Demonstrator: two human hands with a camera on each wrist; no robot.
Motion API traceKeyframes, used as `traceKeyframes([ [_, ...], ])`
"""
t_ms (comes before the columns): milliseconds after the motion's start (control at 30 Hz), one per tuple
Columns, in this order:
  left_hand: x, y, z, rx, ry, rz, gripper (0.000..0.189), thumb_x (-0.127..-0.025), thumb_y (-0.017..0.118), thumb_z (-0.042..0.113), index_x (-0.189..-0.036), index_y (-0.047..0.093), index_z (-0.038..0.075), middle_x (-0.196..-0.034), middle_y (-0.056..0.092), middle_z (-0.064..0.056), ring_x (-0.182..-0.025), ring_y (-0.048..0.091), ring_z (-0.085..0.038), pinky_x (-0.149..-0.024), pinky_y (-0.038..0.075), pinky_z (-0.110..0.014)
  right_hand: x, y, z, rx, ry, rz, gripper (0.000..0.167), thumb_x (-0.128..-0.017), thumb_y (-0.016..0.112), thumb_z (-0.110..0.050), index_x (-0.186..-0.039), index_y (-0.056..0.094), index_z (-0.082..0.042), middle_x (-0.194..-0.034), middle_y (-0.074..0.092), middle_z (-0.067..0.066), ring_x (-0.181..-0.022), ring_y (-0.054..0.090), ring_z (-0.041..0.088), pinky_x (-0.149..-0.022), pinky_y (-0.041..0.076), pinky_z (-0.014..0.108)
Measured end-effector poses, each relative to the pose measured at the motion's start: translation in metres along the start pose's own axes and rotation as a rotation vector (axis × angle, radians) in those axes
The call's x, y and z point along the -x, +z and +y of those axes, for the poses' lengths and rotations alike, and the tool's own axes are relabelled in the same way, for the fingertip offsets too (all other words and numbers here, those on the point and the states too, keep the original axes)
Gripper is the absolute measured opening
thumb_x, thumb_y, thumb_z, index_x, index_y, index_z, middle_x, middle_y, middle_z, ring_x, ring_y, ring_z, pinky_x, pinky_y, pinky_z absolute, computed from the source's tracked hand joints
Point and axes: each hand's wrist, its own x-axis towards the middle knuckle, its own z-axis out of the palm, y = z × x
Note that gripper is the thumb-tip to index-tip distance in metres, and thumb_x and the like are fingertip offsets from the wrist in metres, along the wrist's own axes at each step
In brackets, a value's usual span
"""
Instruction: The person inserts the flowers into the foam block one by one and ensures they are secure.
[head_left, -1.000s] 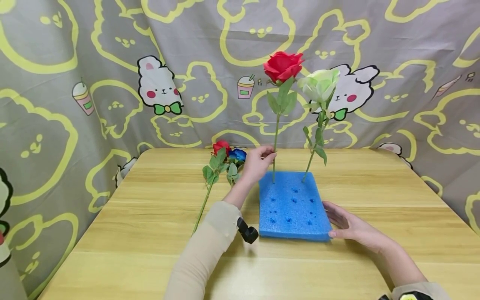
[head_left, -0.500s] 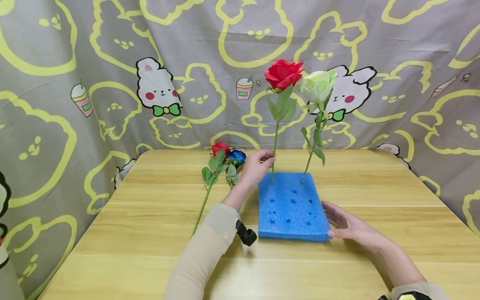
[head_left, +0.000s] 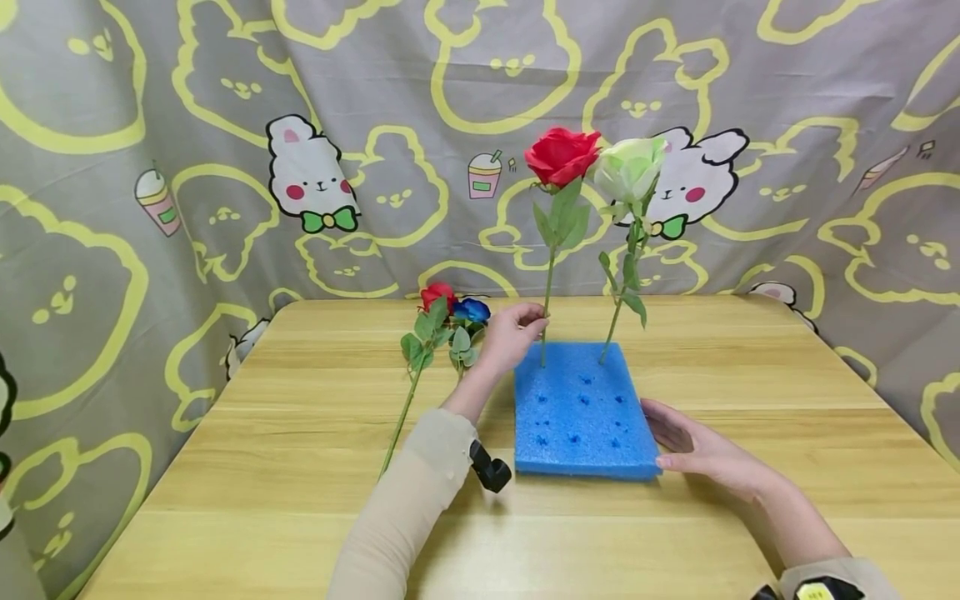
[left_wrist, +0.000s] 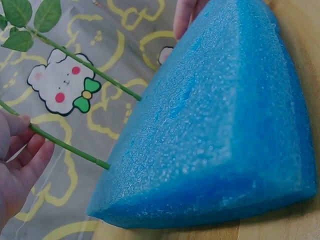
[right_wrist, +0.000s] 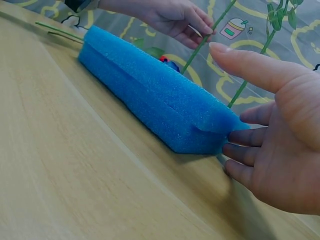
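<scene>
A red artificial rose [head_left: 561, 158] stands upright at the far left of a blue foam block [head_left: 564, 457]. My left hand [head_left: 512, 335] pinches its green stem a little above the foam, and the left wrist view shows the stem [left_wrist: 70, 147] entering the surface. To its right, a pale green-white rose [head_left: 632, 171] stands in the block, leaning slightly right. My right hand [head_left: 701, 450] lies along the block's right side near the front corner, its fingers [right_wrist: 246, 154] extended against the side and the thumb raised in the right wrist view.
Left of the block, another red rose [head_left: 437, 297] and a blue rose [head_left: 471, 310] lie on the wooden table [head_left: 300, 467]. Several small holes [head_left: 583, 400] dot the foam's top. A patterned grey curtain [head_left: 405, 75] hangs behind the table.
The upright red rose has sunk lower toward the foam, its bloom now nearly level with the pale rose. My left hand keeps its pinch; the right hand stays at the block's side.
</scene>
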Motion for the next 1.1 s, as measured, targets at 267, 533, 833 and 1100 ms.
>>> traceKeyframes([
  [267, 0.0014, 0.0003, -0.0004, -0.017, -0.025, -0.011, 0.018, -0.091, 0.059, 0.01, -0.104, 0.066, 0.0, -0.094, 0.066, -0.01, -0.077, 0.064, -0.018, -0.067, 0.052, -0.022, -0.0003, -0.0003, 0.0003, -0.011, -0.012, -0.016, 0.074, -0.091, 0.052, 0.001, -0.142, 0.0, 0.013, -0.145, -0.003, 0.037, -0.123, 0.029, -0.012, -0.097, 0.026, 0.008],
  [533, 0.0019, 0.0013, -0.0005, -0.048, -0.064, -0.026, 0.017, -0.092, 0.059, 0.013, -0.103, 0.066, 0.001, -0.093, 0.065, -0.009, -0.08, 0.063, -0.018, -0.068, 0.051, -0.023, -0.0006, -0.0006, 0.0014, -0.006, -0.005, -0.013, 0.074, -0.091, 0.052, 0.001, -0.142, 0.0, 0.012, -0.145, -0.003, 0.037, -0.123, 0.029, -0.013, -0.097, 0.026, 0.009],
  [833, 0.0028, 0.0027, -0.0039, -0.054, -0.081, -0.033, 0.013, -0.09, 0.061, 0.013, -0.097, 0.067, 0.003, -0.084, 0.066, -0.005, -0.076, 0.06, -0.014, -0.065, 0.048, -0.023, -0.0009, -0.002, 0.0062, 0.007, 0.013, -0.003, 0.076, -0.091, 0.054, -0.001, -0.142, -0.001, 0.012, -0.145, -0.003, 0.036, -0.123, 0.03, -0.013, -0.097, 0.026, 0.009],
  [1100, 0.0025, 0.003, -0.0093, -0.022, -0.097, -0.05, 0.015, -0.089, 0.062, 0.012, -0.099, 0.068, 0.001, -0.087, 0.067, -0.008, -0.075, 0.061, -0.015, -0.067, 0.05, -0.024, -0.0012, -0.0025, 0.0073, 0.006, 0.013, -0.004, 0.077, -0.09, 0.054, -0.001, -0.142, -0.001, 0.012, -0.145, -0.003, 0.036, -0.122, 0.03, -0.013, -0.097, 0.026, 0.009],
])
